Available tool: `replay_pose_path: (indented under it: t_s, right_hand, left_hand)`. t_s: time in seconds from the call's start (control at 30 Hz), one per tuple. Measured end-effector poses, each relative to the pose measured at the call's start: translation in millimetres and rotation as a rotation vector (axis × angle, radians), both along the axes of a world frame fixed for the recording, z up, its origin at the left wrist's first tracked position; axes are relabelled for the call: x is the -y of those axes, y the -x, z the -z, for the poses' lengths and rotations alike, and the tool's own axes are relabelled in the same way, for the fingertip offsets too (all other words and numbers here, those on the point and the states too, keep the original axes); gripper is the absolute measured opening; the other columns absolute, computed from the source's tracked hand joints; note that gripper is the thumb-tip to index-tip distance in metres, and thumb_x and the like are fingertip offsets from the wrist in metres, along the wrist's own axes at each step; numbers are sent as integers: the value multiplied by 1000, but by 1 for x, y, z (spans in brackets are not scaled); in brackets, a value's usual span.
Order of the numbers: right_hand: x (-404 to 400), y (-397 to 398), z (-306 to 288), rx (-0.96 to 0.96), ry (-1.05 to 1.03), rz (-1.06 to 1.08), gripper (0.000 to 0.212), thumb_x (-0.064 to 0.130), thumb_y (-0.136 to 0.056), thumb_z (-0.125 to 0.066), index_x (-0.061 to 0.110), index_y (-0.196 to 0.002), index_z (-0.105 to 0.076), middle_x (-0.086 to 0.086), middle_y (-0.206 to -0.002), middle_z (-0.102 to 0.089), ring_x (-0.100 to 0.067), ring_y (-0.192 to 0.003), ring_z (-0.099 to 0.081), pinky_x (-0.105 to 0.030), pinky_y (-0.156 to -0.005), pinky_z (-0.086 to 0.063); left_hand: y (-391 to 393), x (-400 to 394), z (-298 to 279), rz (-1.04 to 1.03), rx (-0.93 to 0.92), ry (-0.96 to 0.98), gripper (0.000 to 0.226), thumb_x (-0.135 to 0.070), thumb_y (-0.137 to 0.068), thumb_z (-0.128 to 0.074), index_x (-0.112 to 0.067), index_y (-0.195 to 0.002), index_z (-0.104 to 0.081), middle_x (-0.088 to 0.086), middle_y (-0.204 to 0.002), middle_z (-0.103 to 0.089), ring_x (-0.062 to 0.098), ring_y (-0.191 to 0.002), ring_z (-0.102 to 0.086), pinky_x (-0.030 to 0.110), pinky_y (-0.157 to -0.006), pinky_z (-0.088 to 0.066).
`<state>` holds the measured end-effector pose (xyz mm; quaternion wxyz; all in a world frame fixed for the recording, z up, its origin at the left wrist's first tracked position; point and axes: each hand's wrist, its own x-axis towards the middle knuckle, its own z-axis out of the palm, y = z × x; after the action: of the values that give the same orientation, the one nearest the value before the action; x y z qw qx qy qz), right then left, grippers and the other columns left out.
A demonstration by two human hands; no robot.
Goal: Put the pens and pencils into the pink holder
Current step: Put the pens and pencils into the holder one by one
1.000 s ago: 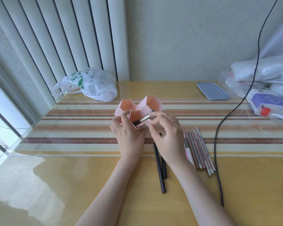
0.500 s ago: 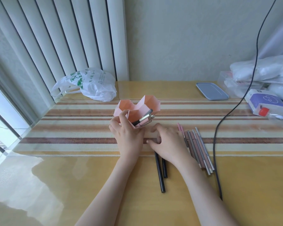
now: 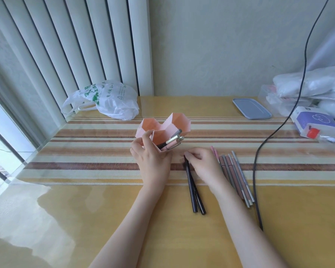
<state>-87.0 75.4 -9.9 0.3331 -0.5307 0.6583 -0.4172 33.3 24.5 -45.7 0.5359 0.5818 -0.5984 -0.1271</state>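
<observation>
The pink holder (image 3: 179, 122), made of hexagonal cups, stands on the striped mat. My left hand (image 3: 153, 157) grips its front cup, where a few pens (image 3: 171, 142) lean out to the right. Two black pens (image 3: 193, 192) lie on the table in front. My right hand (image 3: 203, 165) rests over their far ends, with the fingertips pinched on the tip of one black pen. A row of several brown, grey and pink pencils (image 3: 235, 176) lies just right of that hand.
A black cable (image 3: 259, 155) runs down the table right of the pencils. A white plastic bag (image 3: 108, 100) sits at the back left. A grey lid (image 3: 250, 108), a purple box (image 3: 313, 121) and white bags are at the back right.
My right hand left the holder after dropping a pen in, came down to the table and closed its fingertips on a black pen. My left hand stayed on the holder.
</observation>
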Motion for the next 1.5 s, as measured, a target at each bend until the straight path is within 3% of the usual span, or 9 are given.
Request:
replay_pose_path:
  t_s: [0.07, 0.17, 0.33, 0.53, 0.73, 0.97, 1.13, 1.37, 1.5]
  right_hand:
    - [-1, 2, -2, 97, 13, 18, 23, 13, -99, -47, 3, -106, -67, -3, -101, -70, 22, -77, -53, 15, -63, -25]
    - [3, 4, 1, 368, 41, 68, 21, 10, -100, -46, 8, -99, -67, -10, -99, -71, -2, -61, -65, -12, -68, -53]
    - [5, 4, -1, 505, 61, 137, 20, 8, -100, -45, 6, -96, -64, -18, -100, -70, -23, -70, -69, -29, -60, -57]
    - [14, 6, 20, 28, 116, 132, 33, 5, -91, -53, 31, -76, -67, 12, -83, -71, -13, -95, -66, -55, -109, -36]
    - [5, 9, 7, -221, 54, -211, 44, -7, -89, -45, 24, -84, -76, 8, -105, -71, -3, -98, -59, -7, -96, -35]
    - [4, 2, 17, -550, -19, -419, 30, 26, -85, -59, 42, -110, -65, 22, -133, -50, -10, -126, -32, -29, -100, -25]
    - [6, 12, 15, -433, 101, -364, 15, 20, -84, -69, 30, -93, -74, 9, -114, -67, -14, -112, -54, -37, -100, -43]
    - [7, 22, 18, -598, 139, -121, 21, 23, -98, -48, 29, -111, -63, 0, -101, -72, -28, -116, -54, -44, -122, -2]
    - [4, 19, 12, -483, 180, -128, 31, 11, -100, -44, 24, -119, -64, 2, -117, -68, -18, -117, -55, 2, -104, 2]
  left_hand:
    - [0, 0, 0, 3, 8, 4, 66, -14, -67, -72, -25, -122, -37, 13, -108, -41, 20, -102, -30, 34, -94, -28]
    - [-1, 1, 1, 6, 7, 0, 66, -14, -68, -72, -27, -121, -35, 14, -108, -43, 20, -103, -30, 36, -94, -30]
    - [0, -1, 0, -6, 11, 14, 67, -11, -67, -73, -23, -122, -37, 11, -108, -39, 21, -102, -30, 35, -93, -29]
    - [0, 0, 0, 7, -11, -17, 66, -11, -68, -70, -27, -122, -36, 12, -108, -40, 19, -101, -29, 40, -93, -34]
    - [1, -2, -3, 10, -33, -28, 65, -11, -68, -69, -27, -123, -37, 8, -109, -36, 20, -103, -29, 35, -93, -30]
    - [1, -4, -5, 11, -59, -63, 63, -16, -69, -66, -30, -122, -36, 4, -109, -33, 21, -104, -30, 44, -97, -35]
    - [0, -2, -6, 7, -98, -72, 61, -20, -68, -67, -31, -120, -37, 5, -111, -35, 13, -98, -25, 44, -95, -37]
    - [-8, 3, -6, 29, -253, -120, 64, -25, -69, -72, -24, -122, -37, 16, -105, -48, 8, -93, -23, 24, -83, -24]
    - [-10, 1, -12, 22, -347, -133, 62, -18, -69, -75, -25, -118, -38, -1, -94, -39, 14, -100, -28, 25, -84, -28]
